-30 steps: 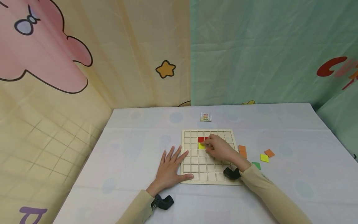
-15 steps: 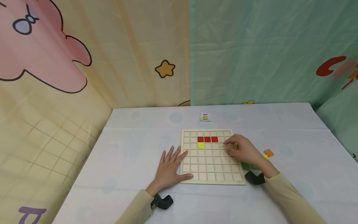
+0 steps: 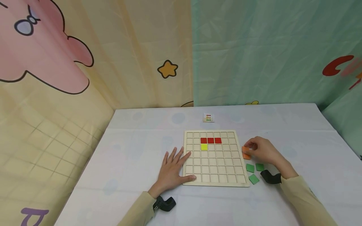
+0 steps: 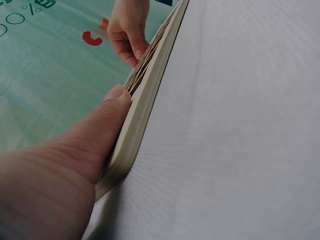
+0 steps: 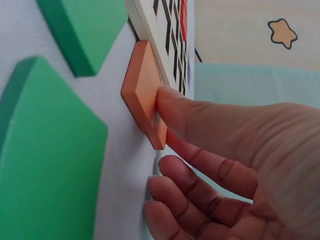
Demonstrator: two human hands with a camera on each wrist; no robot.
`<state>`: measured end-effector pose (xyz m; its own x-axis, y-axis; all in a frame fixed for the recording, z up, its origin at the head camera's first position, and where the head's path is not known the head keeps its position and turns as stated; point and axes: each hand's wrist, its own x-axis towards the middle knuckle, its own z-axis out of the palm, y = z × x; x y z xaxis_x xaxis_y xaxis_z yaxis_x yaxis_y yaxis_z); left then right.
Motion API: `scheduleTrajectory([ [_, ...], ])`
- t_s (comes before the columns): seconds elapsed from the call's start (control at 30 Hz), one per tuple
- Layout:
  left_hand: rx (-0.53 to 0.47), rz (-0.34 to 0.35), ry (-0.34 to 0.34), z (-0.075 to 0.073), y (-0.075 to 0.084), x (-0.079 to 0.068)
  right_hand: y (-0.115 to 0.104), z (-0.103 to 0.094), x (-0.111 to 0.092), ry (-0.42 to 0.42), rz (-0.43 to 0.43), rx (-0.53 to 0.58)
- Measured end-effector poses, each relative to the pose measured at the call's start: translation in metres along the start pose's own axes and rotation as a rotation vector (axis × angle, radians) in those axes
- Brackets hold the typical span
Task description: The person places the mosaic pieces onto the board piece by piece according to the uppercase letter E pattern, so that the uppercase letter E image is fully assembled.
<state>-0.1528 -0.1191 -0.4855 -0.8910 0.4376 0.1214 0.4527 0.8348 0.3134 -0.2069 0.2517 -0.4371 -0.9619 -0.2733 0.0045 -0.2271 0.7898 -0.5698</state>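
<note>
In the head view, a light wooden grid board (image 3: 216, 179) lies on the table. Three red tiles (image 3: 210, 140) sit side by side in one row of it, and a yellow tile (image 3: 204, 147) lies directly below the leftmost. My left hand (image 3: 171, 172) rests with fingers spread on the board's left edge; its thumb (image 4: 107, 120) lies along the near rim. My right hand (image 3: 261, 150) is right of the board, thumb and index finger pinching the farther of two orange tiles (image 5: 145, 85). Its other fingers curl loosely beside the tile.
Several green tiles (image 3: 254, 179) lie off the board's lower right side, near the right wrist. A small card (image 3: 208, 118) printed with a coloured grid lies behind the board. A black wrist device (image 3: 271, 177) sits on the right wrist, another (image 3: 164, 204) on the left.
My right hand has moved right, from over the board's tiles to the orange tiles beside it. All three red tiles now show. My left hand has stayed in place.
</note>
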Motion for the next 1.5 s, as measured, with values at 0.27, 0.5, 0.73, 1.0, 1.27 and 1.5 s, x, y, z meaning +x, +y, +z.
scheduleTrajectory([
  [0.27, 0.008, -0.001, 0.004, -0.002, 0.0, -0.001, 0.0, 0.002, -0.001, 0.005, 0.045, 0.052],
  [0.5, -0.004, 0.004, -0.001, -0.004, 0.001, -0.002, -0.001, 0.005, -0.002, 0.002, 0.073, 0.07],
  [0.73, -0.01, 0.014, -0.003, -0.003, 0.001, -0.002, -0.001, 0.006, -0.003, 0.026, 0.029, 0.07],
  [1.0, -0.007, 0.006, -0.005, -0.001, 0.0, -0.001, -0.002, 0.007, -0.003, 0.036, -0.014, 0.058],
  [1.27, -0.008, 0.01, 0.001, -0.001, 0.001, -0.001, -0.015, 0.012, -0.002, 0.114, -0.05, 0.12],
  [1.5, -0.017, 0.007, 0.001, -0.001, 0.001, -0.001, -0.043, 0.036, 0.006, 0.079, -0.16, 0.207],
])
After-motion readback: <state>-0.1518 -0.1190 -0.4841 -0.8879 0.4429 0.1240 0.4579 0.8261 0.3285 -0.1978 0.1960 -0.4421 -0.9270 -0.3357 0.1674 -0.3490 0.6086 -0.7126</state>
